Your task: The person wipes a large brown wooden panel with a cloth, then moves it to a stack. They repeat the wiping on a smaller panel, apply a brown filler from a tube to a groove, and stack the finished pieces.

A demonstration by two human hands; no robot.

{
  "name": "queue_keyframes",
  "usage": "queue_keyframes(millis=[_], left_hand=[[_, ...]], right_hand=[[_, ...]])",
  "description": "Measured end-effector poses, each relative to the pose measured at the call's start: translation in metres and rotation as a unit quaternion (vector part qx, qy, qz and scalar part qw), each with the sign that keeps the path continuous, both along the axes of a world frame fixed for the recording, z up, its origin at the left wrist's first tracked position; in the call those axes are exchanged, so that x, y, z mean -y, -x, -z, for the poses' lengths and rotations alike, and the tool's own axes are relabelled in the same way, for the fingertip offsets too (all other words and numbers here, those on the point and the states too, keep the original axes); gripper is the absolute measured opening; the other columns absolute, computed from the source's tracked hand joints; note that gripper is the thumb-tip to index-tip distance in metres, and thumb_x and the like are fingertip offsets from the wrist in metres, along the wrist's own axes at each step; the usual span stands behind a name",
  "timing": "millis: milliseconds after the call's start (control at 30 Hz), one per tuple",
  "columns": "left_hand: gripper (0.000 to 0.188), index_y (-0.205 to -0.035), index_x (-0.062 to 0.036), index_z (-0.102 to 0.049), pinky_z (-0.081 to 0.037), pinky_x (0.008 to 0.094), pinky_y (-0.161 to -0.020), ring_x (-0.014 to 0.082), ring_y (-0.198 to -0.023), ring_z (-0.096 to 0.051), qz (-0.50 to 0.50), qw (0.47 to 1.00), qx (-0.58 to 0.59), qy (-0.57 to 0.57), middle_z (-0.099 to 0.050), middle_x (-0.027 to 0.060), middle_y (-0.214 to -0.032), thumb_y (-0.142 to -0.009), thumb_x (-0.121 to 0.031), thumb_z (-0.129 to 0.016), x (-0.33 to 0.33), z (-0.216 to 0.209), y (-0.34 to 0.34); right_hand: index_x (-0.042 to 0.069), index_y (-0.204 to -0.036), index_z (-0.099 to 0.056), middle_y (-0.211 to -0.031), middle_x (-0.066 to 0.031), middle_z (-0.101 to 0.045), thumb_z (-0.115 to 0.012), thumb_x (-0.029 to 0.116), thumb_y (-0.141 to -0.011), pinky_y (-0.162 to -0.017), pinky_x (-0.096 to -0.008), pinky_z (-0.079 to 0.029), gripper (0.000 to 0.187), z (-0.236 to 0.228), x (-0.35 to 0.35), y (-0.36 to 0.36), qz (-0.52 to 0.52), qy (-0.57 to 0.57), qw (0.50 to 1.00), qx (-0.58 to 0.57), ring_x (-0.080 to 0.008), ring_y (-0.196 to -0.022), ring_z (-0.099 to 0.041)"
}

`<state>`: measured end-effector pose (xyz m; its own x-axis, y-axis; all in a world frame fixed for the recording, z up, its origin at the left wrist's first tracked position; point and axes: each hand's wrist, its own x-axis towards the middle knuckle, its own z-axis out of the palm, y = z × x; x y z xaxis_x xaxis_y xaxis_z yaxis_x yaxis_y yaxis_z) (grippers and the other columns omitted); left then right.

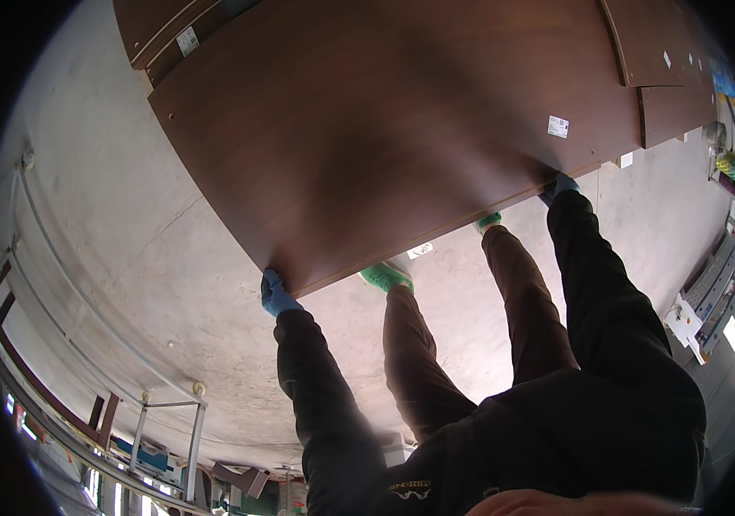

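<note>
A large brown wood-look panel (pixel 367 146) spreads out before me, with a white label near its right end and a small hole by its far left corner. My left hand (pixel 279 294), in a blue glove, grips the panel at its near left corner. Farther right, my right hand (pixel 564 184), also gloved in blue, is closed on the near long edge; its fingers are partly hidden in shadow. Both arms are stretched out in dark sleeves.
More brown panels lie beyond at the far left (pixel 161 39) and far right (pixel 673 112). A wheeled metal frame (pixel 84 292) stands on the grey floor (pixel 170 224) to the left. My green shoes (pixel 387 277) are just short of the panel's edge. Equipment (pixel 720 275) lines the right side.
</note>
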<state>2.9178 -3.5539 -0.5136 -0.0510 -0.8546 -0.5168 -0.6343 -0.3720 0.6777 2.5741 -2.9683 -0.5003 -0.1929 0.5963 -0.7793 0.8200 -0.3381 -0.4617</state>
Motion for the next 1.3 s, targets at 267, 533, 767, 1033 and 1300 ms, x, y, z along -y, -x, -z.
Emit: queue_keyframes(millis=[267, 533, 767, 1033, 1300], left_hand=[[0.038, -0.117, 0.0021, -0.075, -0.055, 0.0377, -0.086, 0.0249, -0.095, -0.067, 0.023, 1.0, 0.014, -0.008, -0.075, 0.0121, -0.107, -0.097, -0.03, -0.072, -0.002, -0.01, 0.005], [0.032, -0.121, 0.0021, -0.073, -0.053, 0.0339, -0.082, 0.0191, -0.096, -0.067, 0.079, 0.994, -0.02, -0.068, -0.074, 0.0089, -0.112, -0.096, -0.016, -0.069, 0.032, -0.012, 0.016], [0.036, -0.125, -0.001, -0.071, -0.051, 0.0338, -0.087, 0.0171, -0.101, -0.064, 0.08, 0.988, -0.108, -0.076, -0.072, 0.0057, -0.113, -0.098, -0.025, -0.069, 0.117, -0.006, 0.151], [0.031, -0.112, 0.0028, -0.075, -0.052, 0.0345, -0.086, 0.0198, -0.094, -0.066, 0.077, 0.993, -0.079, 0.034, -0.074, 0.0076, -0.105, -0.095, -0.023, -0.074, 0.134, 0.033, 0.166], [0.04, -0.12, 0.0062, -0.071, -0.054, 0.0405, -0.091, 0.026, -0.105, -0.066, 0.079, 0.996, -0.047, 0.009, -0.073, 0.014, -0.116, -0.096, -0.026, -0.068, 0.127, 0.024, 0.173]], right_hand=[[0.011, -0.138, -0.06, -0.131, -0.0097, -0.067, -0.05, 0.029, -0.106, -0.099, -0.0453, -0.057, 0.038, 0.036, -0.031, -0.004, 0.018, 0.018, 1.0, -0.014, -0.0268, -0.114, -0.067], [0.01, -0.14, -0.059, -0.135, -0.0077, -0.067, -0.047, 0.027, -0.106, -0.104, -0.0406, -0.052, 0.04, 0.072, -0.072, -0.009, -0.038, 0.057, 0.998, -0.005, -0.0247, -0.118, -0.065], [0.009, -0.142, -0.057, -0.135, -0.0085, -0.066, -0.049, 0.027, -0.105, -0.106, -0.0435, -0.052, 0.042, 0.059, -0.064, -0.009, -0.045, 0.041, 0.998, -0.02, -0.0269, -0.124, -0.061], [0.013, -0.131, -0.062, -0.12, -0.0075, -0.068, -0.054, 0.028, -0.104, -0.091, -0.046, -0.058, 0.032, 0.05, -0.067, -0.016, 0.017, 0.059, 0.998, 0.006, -0.0263, -0.109, -0.064], [0.005, -0.108, -0.069, -0.089, -0.0121, -0.069, -0.058, 0.038, -0.098, -0.057, -0.0447, -0.057, 0.036, 0.083, -0.075, -0.034, 0.012, -0.063, 0.998, -0.025, -0.0255, -0.071, -0.065]])
